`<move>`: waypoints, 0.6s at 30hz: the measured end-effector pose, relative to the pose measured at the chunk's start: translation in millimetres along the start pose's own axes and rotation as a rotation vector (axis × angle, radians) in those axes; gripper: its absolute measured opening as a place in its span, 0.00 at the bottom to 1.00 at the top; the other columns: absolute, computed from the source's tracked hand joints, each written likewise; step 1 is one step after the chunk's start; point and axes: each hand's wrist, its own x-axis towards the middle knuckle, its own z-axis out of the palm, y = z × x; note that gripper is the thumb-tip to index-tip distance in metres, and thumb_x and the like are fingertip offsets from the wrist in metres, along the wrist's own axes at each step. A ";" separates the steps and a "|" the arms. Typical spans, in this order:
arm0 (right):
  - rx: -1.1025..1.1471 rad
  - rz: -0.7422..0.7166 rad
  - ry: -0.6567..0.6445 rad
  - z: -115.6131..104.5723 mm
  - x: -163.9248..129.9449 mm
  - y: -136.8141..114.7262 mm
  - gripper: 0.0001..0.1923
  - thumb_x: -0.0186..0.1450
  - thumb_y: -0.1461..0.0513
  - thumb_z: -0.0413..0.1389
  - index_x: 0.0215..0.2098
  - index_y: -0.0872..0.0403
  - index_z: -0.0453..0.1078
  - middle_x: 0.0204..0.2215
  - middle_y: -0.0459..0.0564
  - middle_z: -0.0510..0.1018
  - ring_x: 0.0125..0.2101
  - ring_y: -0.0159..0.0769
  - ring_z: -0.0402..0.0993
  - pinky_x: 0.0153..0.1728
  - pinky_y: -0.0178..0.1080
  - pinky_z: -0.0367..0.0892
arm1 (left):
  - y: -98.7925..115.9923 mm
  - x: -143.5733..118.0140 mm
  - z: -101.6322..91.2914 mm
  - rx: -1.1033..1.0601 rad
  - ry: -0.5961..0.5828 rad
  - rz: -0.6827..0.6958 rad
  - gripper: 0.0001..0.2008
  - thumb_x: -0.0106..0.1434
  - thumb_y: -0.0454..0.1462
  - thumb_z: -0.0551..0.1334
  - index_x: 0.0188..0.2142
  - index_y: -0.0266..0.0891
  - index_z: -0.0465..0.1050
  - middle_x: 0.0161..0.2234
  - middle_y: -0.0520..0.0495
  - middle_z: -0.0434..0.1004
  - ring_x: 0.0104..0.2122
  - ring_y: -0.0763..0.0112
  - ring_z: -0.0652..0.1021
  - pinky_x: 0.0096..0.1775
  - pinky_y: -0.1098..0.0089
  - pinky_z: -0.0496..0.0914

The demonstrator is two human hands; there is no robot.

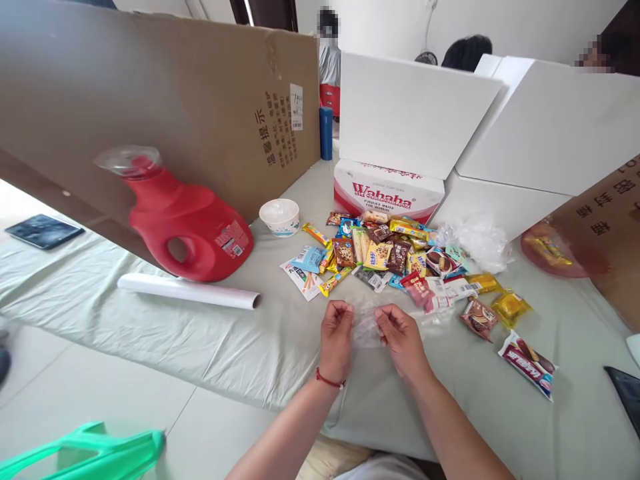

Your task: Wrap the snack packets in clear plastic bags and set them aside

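Observation:
A clear plastic bag (367, 327) stretches between my two hands, its edge pinched on either side. My left hand (337, 337), with a red cord bracelet at the wrist, grips the bag's left side. The right hand (399, 337) holds the bag's other side with thumb and fingers closed. Just beyond them lies a heap of wrapped snacks (377, 255) in yellow, brown, blue and red packets. To the right of the heap rest a brown packet (480, 319), a yellow packet (511, 308) and a purple-and-white snack bar (529, 365).
A red jug (200, 227) and a white paper roll (190, 291) occupy the left. Behind the snacks stand a paper bowl (280, 217), a Wahaba carton (387, 193) and crumpled clear bags (477, 240). A cardboard panel (200, 87) walls the left; a green stool (110, 453) is below.

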 end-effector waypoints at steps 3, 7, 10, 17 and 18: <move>0.015 -0.010 0.030 -8.4 -11.0 3.9 0.22 0.63 0.41 0.60 0.30 0.51 0.69 0.21 0.41 0.66 0.20 0.30 0.60 0.19 0.34 0.59 | -2.5 4.1 0.9 -0.081 0.114 -0.089 0.13 0.62 0.46 0.61 0.34 0.43 0.61 0.28 0.56 0.67 0.26 0.75 0.69 0.30 0.73 0.64; 0.059 -0.009 0.145 -19.0 -32.5 16.3 0.21 0.64 0.42 0.60 0.33 0.51 0.69 0.23 0.42 0.67 0.21 0.30 0.60 0.20 0.34 0.59 | -5.1 11.3 3.1 -0.120 0.257 -0.152 0.12 0.63 0.45 0.59 0.36 0.44 0.57 0.29 0.58 0.66 0.21 0.79 0.68 0.25 0.75 0.61; 0.049 0.026 0.209 -33.2 -51.4 27.7 0.21 0.65 0.42 0.59 0.34 0.51 0.69 0.25 0.43 0.68 0.21 0.30 0.60 0.19 0.34 0.59 | -6.1 16.6 4.0 -0.150 0.316 -0.157 0.12 0.63 0.44 0.58 0.36 0.44 0.55 0.29 0.60 0.64 0.18 0.82 0.63 0.22 0.76 0.57; -0.421 0.000 0.168 -93.9 -75.8 -2.8 0.23 0.67 0.41 0.56 0.43 0.51 0.74 0.36 0.53 0.79 0.35 0.41 0.74 0.35 0.40 0.72 | -5.9 7.1 9.4 -0.036 0.204 0.019 0.12 0.70 0.48 0.55 0.37 0.45 0.54 0.28 0.59 0.64 0.18 0.80 0.63 0.21 0.74 0.58; -0.491 -0.048 0.203 -98.3 -71.5 -10.9 0.22 0.67 0.42 0.55 0.45 0.50 0.74 0.39 0.54 0.80 0.39 0.43 0.75 0.38 0.40 0.72 | -5.7 3.0 11.5 -0.016 0.181 0.043 0.13 0.70 0.49 0.55 0.38 0.45 0.54 0.28 0.59 0.64 0.18 0.79 0.63 0.21 0.74 0.59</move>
